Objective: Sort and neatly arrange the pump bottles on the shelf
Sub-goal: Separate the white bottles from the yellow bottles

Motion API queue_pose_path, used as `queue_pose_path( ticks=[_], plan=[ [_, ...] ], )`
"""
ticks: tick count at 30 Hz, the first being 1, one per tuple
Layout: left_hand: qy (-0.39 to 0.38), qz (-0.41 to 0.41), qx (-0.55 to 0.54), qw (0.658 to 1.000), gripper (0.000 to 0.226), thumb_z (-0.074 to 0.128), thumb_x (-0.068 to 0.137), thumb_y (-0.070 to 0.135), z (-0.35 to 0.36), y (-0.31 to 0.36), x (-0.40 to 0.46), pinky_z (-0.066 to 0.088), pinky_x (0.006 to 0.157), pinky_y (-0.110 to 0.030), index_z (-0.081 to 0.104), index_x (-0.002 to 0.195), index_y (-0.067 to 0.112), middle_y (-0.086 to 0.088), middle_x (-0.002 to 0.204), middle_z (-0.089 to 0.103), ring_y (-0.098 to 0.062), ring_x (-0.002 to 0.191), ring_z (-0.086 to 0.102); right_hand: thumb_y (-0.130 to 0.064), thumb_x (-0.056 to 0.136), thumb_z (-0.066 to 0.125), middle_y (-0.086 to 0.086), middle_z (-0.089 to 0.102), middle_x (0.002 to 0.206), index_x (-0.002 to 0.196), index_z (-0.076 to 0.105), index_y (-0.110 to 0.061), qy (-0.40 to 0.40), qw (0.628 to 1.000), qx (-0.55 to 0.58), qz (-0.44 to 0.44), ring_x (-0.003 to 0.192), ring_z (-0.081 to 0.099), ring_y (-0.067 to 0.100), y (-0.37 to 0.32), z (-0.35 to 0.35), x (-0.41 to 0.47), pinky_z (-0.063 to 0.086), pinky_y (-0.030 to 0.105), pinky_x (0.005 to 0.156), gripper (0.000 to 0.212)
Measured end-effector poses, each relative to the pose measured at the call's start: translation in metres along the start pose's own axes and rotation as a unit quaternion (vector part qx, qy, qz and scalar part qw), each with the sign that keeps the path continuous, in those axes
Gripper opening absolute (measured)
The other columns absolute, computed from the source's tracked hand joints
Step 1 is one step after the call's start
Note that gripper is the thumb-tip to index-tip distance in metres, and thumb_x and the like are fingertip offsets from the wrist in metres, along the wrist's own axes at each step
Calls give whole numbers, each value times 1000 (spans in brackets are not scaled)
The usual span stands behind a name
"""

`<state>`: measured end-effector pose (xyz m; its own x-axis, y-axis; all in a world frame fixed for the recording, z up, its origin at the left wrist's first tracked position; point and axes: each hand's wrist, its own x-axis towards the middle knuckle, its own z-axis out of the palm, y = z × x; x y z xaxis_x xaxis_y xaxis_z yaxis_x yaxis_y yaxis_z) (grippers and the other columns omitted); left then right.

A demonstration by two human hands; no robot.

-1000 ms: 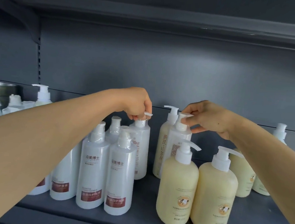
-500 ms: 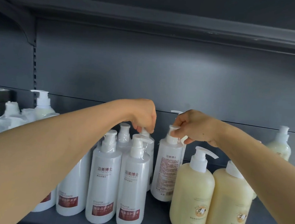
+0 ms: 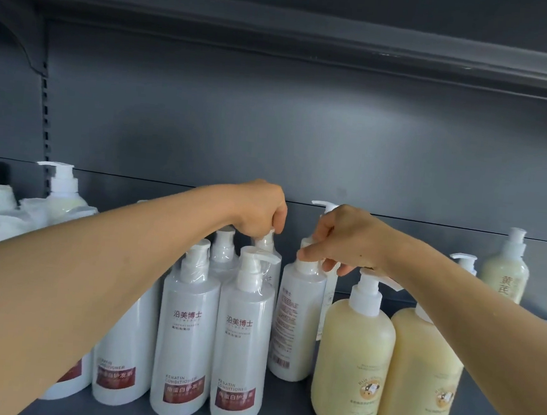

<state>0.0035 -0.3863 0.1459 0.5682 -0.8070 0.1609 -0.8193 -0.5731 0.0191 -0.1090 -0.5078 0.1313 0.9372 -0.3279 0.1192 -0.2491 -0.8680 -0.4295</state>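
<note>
Hands pinch pumps: left hand (image 3: 260, 211) on rear white bottle (image 3: 269, 256) (partly hidden), right hand (image 3: 345, 238) on back-label bottle (image 3: 297, 322).

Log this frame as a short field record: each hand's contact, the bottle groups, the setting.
setting: dark grey shelf with a back panel
left hand: grips the pump top of a rear white bottle
right hand: pinches the pump neck of a white bottle turned back label out
front left group: two white conditioner bottles with red labels, upright, side by side
front right group: two cream-yellow bottles, upright
far right: another yellowish bottle by the back panel
</note>
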Motion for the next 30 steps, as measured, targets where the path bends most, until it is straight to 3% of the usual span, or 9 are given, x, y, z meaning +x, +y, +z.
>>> queue_pose_path(
  ticks=[3,5,8,16,19,22,24,27,30],
  plan=[
    [-1,0,7,1000,32,59,82,-3,-3,0,0,43,71,-23,69,105,18,1,99,65,-16,88,55,-15,77,74,-1,60,113,122,57,-25,-95,994,22,-42,94,66,23,0,-13,-3,57,32,84,49],
    [6,4,16,1000,34,54,81,-6,-2,0,0,44,67,-23,69,98,19,3,90,62,-16,87,57,-1,78,69,-9,56,113,122,57,-33,-135,988,-2,-79,100,63,21,1,-19,-5,53,28,88,56],
    [10,0,8,1000,38,46,78,-10,1,-5,0,46,64,-24,64,84,23,1,89,63,-18,84,58,7,78,63,-8,61,109,109,67,-33,-105,988,-19,-115,91,59,15,6,-17,-2,52,28,88,51],
    [-21,-41,-11,999,25,65,85,12,-4,-8,0,45,77,-25,67,109,19,5,97,62,-16,92,57,-21,80,71,4,71,89,96,69,-15,-47,989,-62,-128,64,66,13,-1,-7,9,54,26,70,17],
    [-41,-59,2,997,23,65,85,16,0,-9,2,43,61,-24,67,108,17,3,81,66,-16,78,57,-29,83,68,9,72,77,84,63,-8,-33,988,-107,-110,63,66,15,-6,-4,12,51,25,64,21],
    [-47,-67,6,997,21,66,86,17,-1,-9,4,41,56,-22,67,107,16,1,72,65,-16,74,57,-34,87,61,1,63,59,77,57,-8,-29,984,-145,-95,46,55,2,-10,-2,16,41,17,55,29],
    [-44,-70,5,997,20,66,86,16,-1,-10,4,43,62,-24,68,106,17,-4,81,68,-17,76,56,-35,89,59,-1,60,57,77,56,-8,-30,984,-152,-91,39,51,0,-12,-1,19,39,15,54,30],
    [-38,-74,-2,997,20,66,85,13,-1,-16,3,45,70,-28,70,104,19,-7,96,68,-20,82,57,-32,89,59,0,61,58,73,53,-8,-29,986,-137,-85,47,54,5,-14,0,24,38,14,52,29],
    [-31,-82,-15,996,22,67,84,12,0,-21,2,47,77,-30,71,103,22,-5,105,67,-24,99,61,-29,90,57,2,65,66,81,57,-7,-32,987,-130,-87,49,57,6,-19,1,26,38,10,50,24]
  ],
)
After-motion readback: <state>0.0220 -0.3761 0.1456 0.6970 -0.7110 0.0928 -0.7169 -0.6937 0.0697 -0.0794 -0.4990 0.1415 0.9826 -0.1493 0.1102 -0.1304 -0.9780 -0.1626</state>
